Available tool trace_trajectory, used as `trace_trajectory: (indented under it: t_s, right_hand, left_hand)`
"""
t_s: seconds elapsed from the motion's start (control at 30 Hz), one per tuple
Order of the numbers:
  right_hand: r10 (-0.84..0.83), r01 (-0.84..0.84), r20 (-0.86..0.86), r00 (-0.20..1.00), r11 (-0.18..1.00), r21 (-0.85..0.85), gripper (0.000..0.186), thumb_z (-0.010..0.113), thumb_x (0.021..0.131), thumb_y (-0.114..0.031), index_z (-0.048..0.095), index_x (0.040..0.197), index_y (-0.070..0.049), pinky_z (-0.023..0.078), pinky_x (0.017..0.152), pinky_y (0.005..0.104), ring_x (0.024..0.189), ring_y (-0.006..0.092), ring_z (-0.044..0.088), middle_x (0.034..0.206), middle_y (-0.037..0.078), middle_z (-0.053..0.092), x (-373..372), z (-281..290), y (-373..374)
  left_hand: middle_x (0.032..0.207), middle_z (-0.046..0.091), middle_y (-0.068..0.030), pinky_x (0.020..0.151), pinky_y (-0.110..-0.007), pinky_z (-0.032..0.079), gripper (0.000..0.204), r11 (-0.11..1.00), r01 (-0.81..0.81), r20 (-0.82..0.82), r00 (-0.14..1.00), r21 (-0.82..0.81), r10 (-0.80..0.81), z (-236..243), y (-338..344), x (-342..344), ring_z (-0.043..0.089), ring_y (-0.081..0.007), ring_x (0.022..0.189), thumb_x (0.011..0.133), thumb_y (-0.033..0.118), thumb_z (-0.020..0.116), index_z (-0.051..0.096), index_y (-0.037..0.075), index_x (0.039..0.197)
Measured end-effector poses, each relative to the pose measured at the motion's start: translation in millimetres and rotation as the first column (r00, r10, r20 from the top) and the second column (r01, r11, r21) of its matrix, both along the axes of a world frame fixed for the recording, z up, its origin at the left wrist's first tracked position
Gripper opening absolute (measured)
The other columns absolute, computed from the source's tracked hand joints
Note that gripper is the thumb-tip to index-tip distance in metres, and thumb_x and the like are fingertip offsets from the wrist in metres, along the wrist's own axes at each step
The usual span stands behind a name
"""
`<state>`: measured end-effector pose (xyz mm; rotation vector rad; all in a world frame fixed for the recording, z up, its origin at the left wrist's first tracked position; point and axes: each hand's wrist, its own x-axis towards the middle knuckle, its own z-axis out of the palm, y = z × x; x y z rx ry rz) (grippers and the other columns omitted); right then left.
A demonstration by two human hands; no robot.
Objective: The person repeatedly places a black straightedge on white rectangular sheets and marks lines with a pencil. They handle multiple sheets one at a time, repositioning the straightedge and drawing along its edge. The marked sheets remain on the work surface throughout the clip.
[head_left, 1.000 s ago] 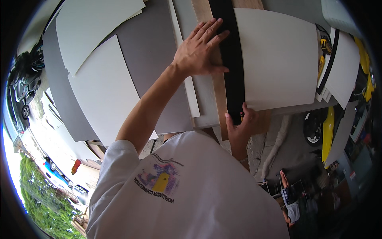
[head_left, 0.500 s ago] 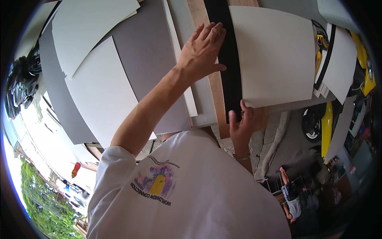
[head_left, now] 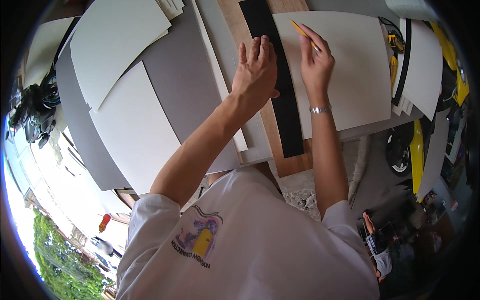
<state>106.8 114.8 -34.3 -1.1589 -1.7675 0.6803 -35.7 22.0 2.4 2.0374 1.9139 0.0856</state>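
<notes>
A long black strip lies along the left edge of a white sheet, over a brown wooden board. My left hand rests flat on the strip's left edge and the board, fingers stretched out and thumb apart. Above the white sheet, just right of the strip, my right hand grips a yellow pencil. The pencil's tip points to the far left; whether it touches the sheet I cannot tell.
On the left lie grey board and several white sheets. A yellow-and-black tape measure and a yellow-handled tool sit at the right. Beyond the table's right side stands a yellow motorcycle; a person is in the background.
My right hand has moved from the strip's near end up over the white sheet, bringing the pencil into clear view. My left hand has shifted slightly nearer along the strip.
</notes>
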Motion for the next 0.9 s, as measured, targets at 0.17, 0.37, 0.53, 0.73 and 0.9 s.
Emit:
trace_trajectory:
  t_s: [0.17,0.37,0.53,0.73,0.9]
  right_hand:
    - [0.119,-0.129,0.076,0.99,0.983,0.134,0.019,0.069,0.101,-0.02,0.078,0.113,-0.008,0.057,0.077,0.0393,0.092,0.0303,0.072,0.103,0.009,0.078,-22,-21,28]
    - [0.173,-0.198,0.191,0.966,0.972,0.122,0.02,0.071,0.1,-0.021,0.077,0.117,-0.012,0.052,0.092,0.0397,0.099,0.0268,0.07,0.104,0.007,0.077,-8,-11,18]
    - [0.227,-0.227,0.369,0.901,0.973,-0.043,0.023,0.075,0.097,-0.017,0.077,0.119,-0.012,0.051,0.095,0.0446,0.109,0.0322,0.066,0.117,0.011,0.073,68,17,-71]
    - [0.282,-0.111,0.559,0.78,0.941,-0.32,0.018,0.069,0.101,-0.02,0.075,0.112,-0.006,0.049,0.093,0.0467,0.11,0.032,0.062,0.112,0.011,0.067,187,74,-239]
    - [0.087,0.2,0.635,0.768,0.908,-0.367,0.032,0.077,0.094,-0.025,0.067,0.119,-0.007,0.047,0.093,0.0487,0.105,0.0318,0.064,0.112,0.011,0.065,148,68,-258]
  left_hand:
    - [0.163,0.033,-0.0267,0.125,-0.06,0.032,0.122,1.0,-0.006,0.013,1.0,0.021,0.006,-3,-2,-1,0.033,-0.0412,0.154,0.063,0.041,0.097,0.034,-0.009,0.154]
    - [0.163,0.034,-0.0259,0.125,-0.061,0.031,0.122,1.0,-0.017,0.045,0.999,0.014,0.016,-2,-1,0,0.033,-0.0406,0.154,0.062,0.038,0.098,0.033,-0.008,0.155]
    - [0.164,0.033,-0.0264,0.126,-0.061,0.028,0.122,0.999,-0.038,0.059,0.998,-0.031,0.039,0,0,0,0.031,-0.041,0.155,0.063,0.037,0.098,0.033,-0.007,0.155]
    - [0.164,0.033,-0.0277,0.127,-0.062,0.027,0.122,0.999,-0.026,0.06,0.998,-0.035,0.028,-1,0,0,0.03,-0.0414,0.156,0.063,0.037,0.098,0.033,-0.008,0.155]
    - [0.166,0.033,-0.0237,0.129,-0.057,0.024,0.114,0.999,-0.051,0.138,0.989,0.016,0.049,-3,-5,-6,0.028,-0.0394,0.157,0.068,0.039,0.096,0.037,-0.002,0.157]
